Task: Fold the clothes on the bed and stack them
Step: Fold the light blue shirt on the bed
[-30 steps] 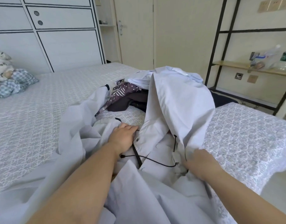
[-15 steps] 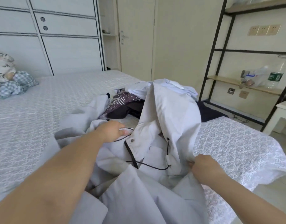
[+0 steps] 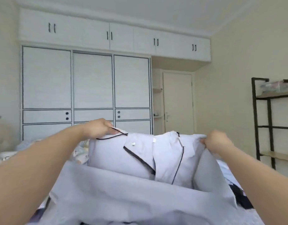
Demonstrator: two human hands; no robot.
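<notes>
A pale grey jacket (image 3: 117, 158) with a black zip, a snap button and black drawstrings hangs lifted in front of me, its lower part draped toward me. My left hand (image 3: 97, 128) grips its upper left edge together with a drawstring. My right hand (image 3: 216, 142) pinches the upper right edge. The jacket hides most of the bed and the clothes pile; a dark garment (image 3: 240, 198) shows at lower right.
A white wardrobe (image 3: 86, 82) with sliding doors fills the far wall, a closed door (image 3: 178, 101) to its right. A black metal shelf (image 3: 273, 120) stands on the right. Pillows and bedding (image 3: 3, 153) lie at far left.
Both hands have raised the jacket off the bed to about chest height and spread it apart. The camera has tilted up, so the wardrobe and ceiling now show.
</notes>
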